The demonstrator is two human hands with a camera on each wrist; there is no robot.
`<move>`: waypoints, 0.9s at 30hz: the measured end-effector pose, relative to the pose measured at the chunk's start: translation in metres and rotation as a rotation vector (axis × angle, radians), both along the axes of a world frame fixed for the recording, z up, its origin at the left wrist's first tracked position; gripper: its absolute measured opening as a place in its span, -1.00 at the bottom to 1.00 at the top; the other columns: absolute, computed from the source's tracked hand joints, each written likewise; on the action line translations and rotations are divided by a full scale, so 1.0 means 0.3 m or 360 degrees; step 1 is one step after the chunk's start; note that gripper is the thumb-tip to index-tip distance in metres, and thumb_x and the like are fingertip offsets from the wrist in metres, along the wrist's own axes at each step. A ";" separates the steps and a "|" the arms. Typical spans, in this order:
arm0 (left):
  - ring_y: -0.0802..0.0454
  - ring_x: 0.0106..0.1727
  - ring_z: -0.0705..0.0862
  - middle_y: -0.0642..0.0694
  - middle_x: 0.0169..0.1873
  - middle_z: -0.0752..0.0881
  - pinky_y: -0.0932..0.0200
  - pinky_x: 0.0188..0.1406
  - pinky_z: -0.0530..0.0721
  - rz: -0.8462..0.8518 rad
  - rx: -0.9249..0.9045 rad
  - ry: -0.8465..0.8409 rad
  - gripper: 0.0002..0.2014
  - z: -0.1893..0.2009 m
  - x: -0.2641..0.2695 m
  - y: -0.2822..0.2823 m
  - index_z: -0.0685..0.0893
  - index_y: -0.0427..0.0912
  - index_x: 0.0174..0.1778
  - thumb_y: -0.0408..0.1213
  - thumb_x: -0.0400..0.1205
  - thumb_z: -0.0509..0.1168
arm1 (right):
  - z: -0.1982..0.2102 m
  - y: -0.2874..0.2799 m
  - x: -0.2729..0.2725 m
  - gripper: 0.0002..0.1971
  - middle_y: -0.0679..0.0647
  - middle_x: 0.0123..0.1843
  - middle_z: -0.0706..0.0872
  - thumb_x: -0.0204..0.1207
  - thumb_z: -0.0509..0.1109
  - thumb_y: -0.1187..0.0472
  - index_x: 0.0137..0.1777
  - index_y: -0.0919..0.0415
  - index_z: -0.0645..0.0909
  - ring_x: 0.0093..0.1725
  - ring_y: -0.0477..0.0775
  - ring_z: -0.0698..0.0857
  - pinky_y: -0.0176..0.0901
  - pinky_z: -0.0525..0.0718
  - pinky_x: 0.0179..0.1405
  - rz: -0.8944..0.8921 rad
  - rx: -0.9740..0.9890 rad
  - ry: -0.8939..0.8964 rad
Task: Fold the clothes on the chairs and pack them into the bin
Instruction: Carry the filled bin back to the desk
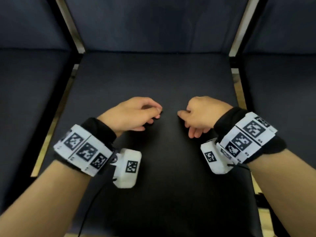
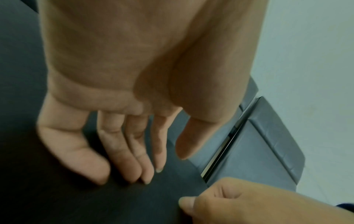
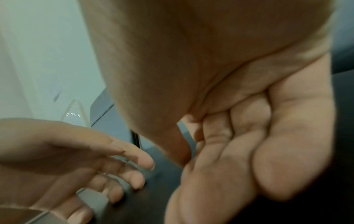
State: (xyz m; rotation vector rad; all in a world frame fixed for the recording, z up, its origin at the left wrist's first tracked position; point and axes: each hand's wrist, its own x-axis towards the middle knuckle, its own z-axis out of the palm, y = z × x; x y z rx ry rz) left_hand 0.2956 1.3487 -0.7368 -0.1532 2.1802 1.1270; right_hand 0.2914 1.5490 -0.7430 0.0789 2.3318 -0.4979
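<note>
Left hand: fingers nearly straight and relaxed, pointing down. It holds nothing. In the left wrist view the fingertips sit at or just above the black layer; contact cannot be confirmed.
Right hand: fingers curled in toward the palm, thumb stretched toward the left hand. Nothing shows inside the curl in the right wrist view.
Gap between hands: narrow, over the front-centre of the middle seat. The hands do not touch.
Black layer: flat, smooth and darker than the neighbouring upholstery. It covers the middle seat directly beneath both hands and is gripped by neither. Whether it is a garment or the seat's own surface cannot be told.
Wrist units: white bands with black square markers, one on each forearm, above the front of the middle seat.
Chair frame: brass-coloured bars flanking the middle seat and its backrest.
Neighbouring seats: dark blue, one on each side of the middle seat.
Wall: pale, beyond the seat at the right of the middle one.
</note>
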 end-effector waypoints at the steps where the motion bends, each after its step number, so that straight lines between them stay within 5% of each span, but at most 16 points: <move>1: 0.15 0.15 0.77 0.16 0.06 0.83 0.05 0.16 0.78 0.0018 0.0014 0.0018 -0.85 -0.004 0.009 -0.001 0.76 0.16 0.17 -0.09 0.78 0.29 | 0.006 -0.003 0.010 -0.53 -0.05 -0.39 0.85 0.81 0.12 -0.06 -0.10 0.20 0.74 -0.30 -0.04 0.86 0.00 0.85 0.01 -0.0007 0.0034 0.0012; 5: 0.17 0.16 0.75 0.18 0.05 0.82 -0.04 0.38 0.72 0.0133 0.0065 0.0033 -0.87 0.016 0.071 -0.044 0.76 0.26 0.02 -0.11 0.73 0.35 | 0.056 -0.020 0.070 -0.60 -0.04 -0.22 0.88 0.74 0.20 -0.12 -0.15 0.04 0.76 -0.13 0.06 0.85 0.09 0.78 0.15 -0.0083 0.0052 -0.0010; 10: -0.01 0.21 0.77 -0.05 0.14 0.81 0.09 0.13 0.73 0.0358 0.0148 -0.0117 -0.84 0.235 0.186 -0.136 0.72 0.18 0.06 -0.22 0.78 0.30 | 0.239 -0.110 0.166 -0.75 0.00 0.09 0.82 0.62 0.24 -0.10 0.10 -0.08 0.71 0.08 0.13 0.80 0.18 0.77 0.23 -0.0148 -0.0124 -0.0158; 13: -0.11 0.20 0.78 -0.14 0.17 0.80 -0.04 0.13 0.77 0.0452 0.0149 -0.0143 -0.82 0.439 0.232 -0.215 0.72 0.17 0.06 -0.24 0.79 0.28 | 0.423 -0.183 0.182 -0.77 -0.05 0.03 0.82 0.54 0.23 -0.08 0.01 -0.12 0.70 0.02 0.11 0.82 0.18 0.80 0.15 -0.0143 -0.0230 -0.0114; 16: -0.03 0.10 0.77 -0.12 0.17 0.81 -0.13 0.21 0.77 0.0603 0.0153 -0.0070 -0.82 0.677 0.256 -0.282 0.74 0.08 0.13 -0.28 0.80 0.27 | 0.659 -0.257 0.171 -0.83 -0.13 -0.09 0.83 0.68 0.26 0.05 -0.03 -0.13 0.70 -0.07 -0.04 0.82 0.06 0.80 0.11 -0.0110 -0.0388 0.0010; 23: 0.17 0.12 0.79 0.11 0.10 0.81 0.15 0.11 0.79 0.0889 0.0119 0.0138 -0.76 1.160 0.332 -0.371 0.76 0.05 0.24 -0.29 0.82 0.21 | 1.142 -0.355 0.136 -0.78 -0.18 -0.18 0.83 0.75 0.25 0.17 0.02 -0.10 0.71 -0.19 -0.29 0.79 -0.38 0.70 -0.13 0.0092 -0.0711 0.0246; 27: 0.19 0.10 0.79 0.10 0.10 0.82 0.12 0.14 0.80 0.1044 0.0103 0.0203 -0.75 1.361 0.423 -0.338 0.77 0.05 0.19 -0.30 0.82 0.20 | 1.342 -0.342 0.149 -0.80 -0.15 -0.17 0.84 0.75 0.26 0.19 0.02 -0.06 0.71 -0.21 -0.30 0.79 -0.43 0.64 -0.18 0.0240 -0.0804 0.0265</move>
